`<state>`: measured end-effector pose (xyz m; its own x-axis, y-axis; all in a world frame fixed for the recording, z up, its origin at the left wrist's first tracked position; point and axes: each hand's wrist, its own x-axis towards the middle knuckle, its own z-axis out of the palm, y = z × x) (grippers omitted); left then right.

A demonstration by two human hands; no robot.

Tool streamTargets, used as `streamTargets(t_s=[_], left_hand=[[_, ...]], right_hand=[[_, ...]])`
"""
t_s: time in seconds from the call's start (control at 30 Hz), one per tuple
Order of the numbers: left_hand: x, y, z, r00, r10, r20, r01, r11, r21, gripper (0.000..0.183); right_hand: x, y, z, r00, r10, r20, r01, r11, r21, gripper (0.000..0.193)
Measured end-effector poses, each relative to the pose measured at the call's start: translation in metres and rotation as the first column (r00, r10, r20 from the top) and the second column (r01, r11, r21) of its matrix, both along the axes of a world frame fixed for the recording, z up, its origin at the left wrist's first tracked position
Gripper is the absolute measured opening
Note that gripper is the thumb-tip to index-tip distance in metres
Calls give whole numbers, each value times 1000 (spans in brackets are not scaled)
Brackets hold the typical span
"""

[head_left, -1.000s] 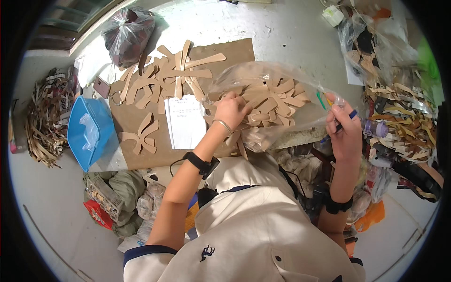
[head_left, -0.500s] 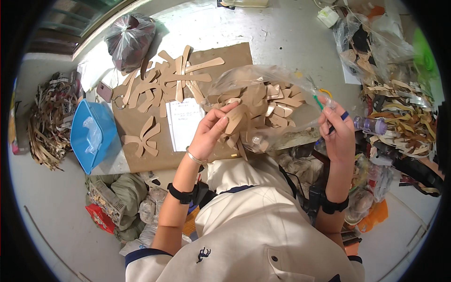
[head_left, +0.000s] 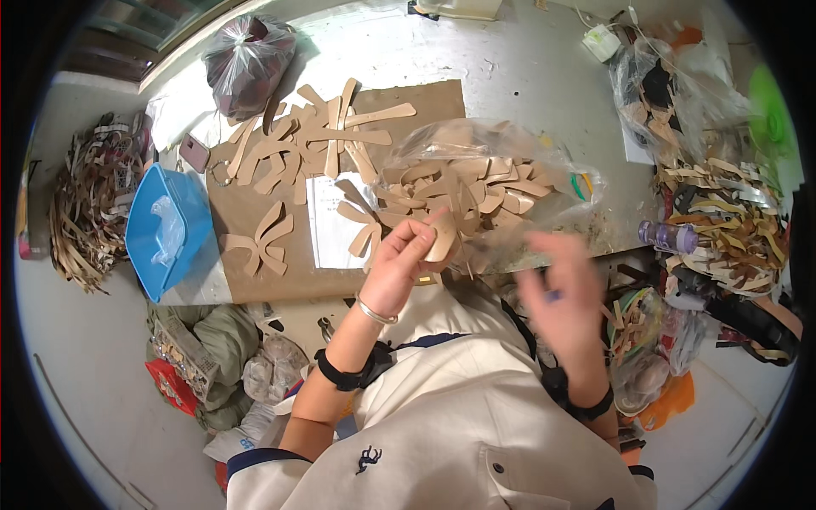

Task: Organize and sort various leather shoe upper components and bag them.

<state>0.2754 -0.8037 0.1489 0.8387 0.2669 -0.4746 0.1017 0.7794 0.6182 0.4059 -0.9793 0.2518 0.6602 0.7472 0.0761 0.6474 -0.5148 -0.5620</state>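
Observation:
My left hand [head_left: 398,262] pinches a tan leather piece [head_left: 443,237] with a rounded end, just in front of the heap on the table. Beyond it, a clear plastic bag [head_left: 427,141] lies spread with many similar tan leather pieces [head_left: 503,183] in and around it. My right hand [head_left: 563,289] hovers at the table's front edge, right of the held piece. Motion smears its fingers, and a small dark blue spot shows among them. A fan of leather pieces [head_left: 364,234] overlaps a written white sheet [head_left: 327,228] left of the heap.
More leather strips [head_left: 293,144] lie on brown board [head_left: 340,285], with a smaller cluster [head_left: 262,240] nearer. A blue bin [head_left: 183,229] stands left, below a phone [head_left: 194,153]. A tied bag [head_left: 248,72] sits behind. Leather scraps [head_left: 722,204] and a purple-capped bottle [head_left: 667,236] are right.
My right hand has left the bag's right edge and swung down and inward. My left hand has come lower and rightward with its piece. A fan of pieces now lies over the sheet.

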Motion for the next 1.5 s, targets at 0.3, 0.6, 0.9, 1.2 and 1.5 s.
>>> streamTargets(t_s=[0.3, 0.6, 0.9, 1.2, 1.5], left_hand=[[-19, -22, 18, 988, -152, -15, 153, 987, 42, 18], [-64, 45, -51, 913, 185, -365, 145, 686, 713, 18], [-60, 61, -149, 477, 308, -823, 849, 80, 522, 50], [-70, 65, -169, 551, 308, -775, 746, 235, 623, 27], [-115, 87, -120, 704, 232, -671, 588, 339, 735, 31]], right_hand=[[-17, 22, -60, 949, 195, -249, -214, 976, -49, 57], [23, 40, -82, 499, -130, -857, 249, 968, -2, 24], [74, 30, -87, 249, -313, -916, 599, 794, -109, 56], [58, 14, -65, 208, -203, -957, 553, 831, -56, 49], [56, 5, -53, 299, -172, -938, 423, 906, -31, 32]])
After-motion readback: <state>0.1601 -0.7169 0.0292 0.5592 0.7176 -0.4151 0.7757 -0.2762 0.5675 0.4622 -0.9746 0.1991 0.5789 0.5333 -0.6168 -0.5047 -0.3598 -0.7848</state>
